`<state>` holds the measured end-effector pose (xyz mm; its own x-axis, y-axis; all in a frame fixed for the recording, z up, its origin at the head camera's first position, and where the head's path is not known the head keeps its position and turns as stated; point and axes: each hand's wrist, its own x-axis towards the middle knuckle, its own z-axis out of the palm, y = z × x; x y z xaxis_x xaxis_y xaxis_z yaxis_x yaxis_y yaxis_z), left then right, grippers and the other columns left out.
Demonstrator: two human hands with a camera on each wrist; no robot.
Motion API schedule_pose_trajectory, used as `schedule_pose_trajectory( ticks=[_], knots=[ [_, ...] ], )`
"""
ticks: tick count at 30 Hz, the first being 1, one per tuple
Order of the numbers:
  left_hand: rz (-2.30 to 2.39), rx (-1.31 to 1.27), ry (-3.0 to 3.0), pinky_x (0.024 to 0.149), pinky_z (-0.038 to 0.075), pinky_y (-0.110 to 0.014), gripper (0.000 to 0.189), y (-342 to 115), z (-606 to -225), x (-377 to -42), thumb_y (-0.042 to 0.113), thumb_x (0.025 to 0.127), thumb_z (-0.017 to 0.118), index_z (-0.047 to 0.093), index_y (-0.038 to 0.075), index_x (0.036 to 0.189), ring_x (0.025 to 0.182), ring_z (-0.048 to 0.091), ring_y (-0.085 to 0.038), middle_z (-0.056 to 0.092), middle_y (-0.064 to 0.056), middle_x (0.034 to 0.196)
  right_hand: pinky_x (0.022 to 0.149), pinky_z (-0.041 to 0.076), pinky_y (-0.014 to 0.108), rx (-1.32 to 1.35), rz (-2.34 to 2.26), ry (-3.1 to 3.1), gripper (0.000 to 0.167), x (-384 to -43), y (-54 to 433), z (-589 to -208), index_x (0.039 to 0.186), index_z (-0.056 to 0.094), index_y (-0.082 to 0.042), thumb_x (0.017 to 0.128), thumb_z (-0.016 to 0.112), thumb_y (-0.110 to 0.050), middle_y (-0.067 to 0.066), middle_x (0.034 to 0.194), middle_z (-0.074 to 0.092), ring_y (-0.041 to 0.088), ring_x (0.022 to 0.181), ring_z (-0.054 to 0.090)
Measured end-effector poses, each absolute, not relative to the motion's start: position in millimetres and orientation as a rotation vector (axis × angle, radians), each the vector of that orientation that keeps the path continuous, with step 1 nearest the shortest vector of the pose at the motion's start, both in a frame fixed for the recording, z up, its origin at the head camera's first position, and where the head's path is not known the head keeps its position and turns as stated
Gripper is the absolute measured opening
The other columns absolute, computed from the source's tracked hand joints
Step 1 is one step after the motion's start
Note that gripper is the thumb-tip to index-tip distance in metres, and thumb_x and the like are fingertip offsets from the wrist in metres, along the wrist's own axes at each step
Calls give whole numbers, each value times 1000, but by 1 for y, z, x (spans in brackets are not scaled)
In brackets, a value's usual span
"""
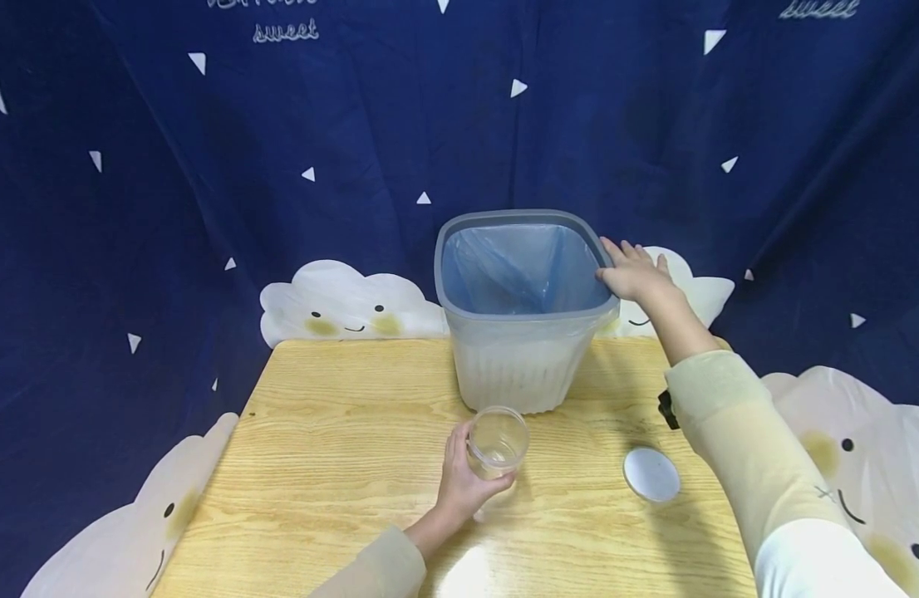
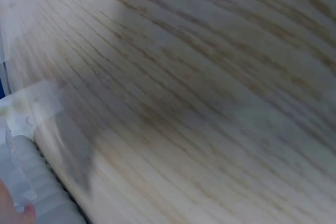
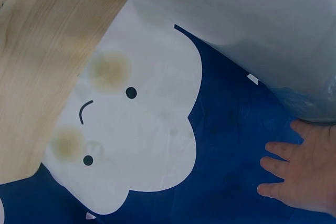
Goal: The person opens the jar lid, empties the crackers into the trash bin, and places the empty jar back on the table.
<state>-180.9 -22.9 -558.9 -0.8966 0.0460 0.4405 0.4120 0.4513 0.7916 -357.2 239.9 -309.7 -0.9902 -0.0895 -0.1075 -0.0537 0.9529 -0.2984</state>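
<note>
In the head view my left hand grips a clear round plastic tub from the left and near side, fingers on one side and thumb on the other. The tub's open top faces up, and I see nothing inside it. My right hand is at the right rim of a waste bin, fingers straight and spread, thumb at the rim. The bin has a grey rim, a whitish ribbed body and a bluish liner bag inside. In the right wrist view the right hand shows beside the bin's wall.
A round whitish lid lies flat on the wooden table, right of the tub. The bin stands near the table's far edge. Behind hangs a dark blue curtain with white triangles and smiling clouds.
</note>
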Motion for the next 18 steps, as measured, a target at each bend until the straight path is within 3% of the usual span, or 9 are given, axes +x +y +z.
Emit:
schedule_pose_trajectory(
  ticks=[11,18],
  knots=[
    [-1431,-416,-2376,86,45,-43,92,-22,-564,-177,29,58,85,33,11,131,107,46,-29,45,-11,123,102,-9,63,-111,-460,2984,65,-356,240,-309,147,3,-10,94,35,-30,29,148,3,45,135,-1],
    [-1434,-448,-2383,85,45,-39,91,-21,-568,-175,33,60,83,32,12,132,105,46,-29,45,-11,123,102,-10,63,-113,-465,2981,65,-357,240,-310,147,3,-10,94,35,-30,29,148,3,45,135,-2]
  ],
)
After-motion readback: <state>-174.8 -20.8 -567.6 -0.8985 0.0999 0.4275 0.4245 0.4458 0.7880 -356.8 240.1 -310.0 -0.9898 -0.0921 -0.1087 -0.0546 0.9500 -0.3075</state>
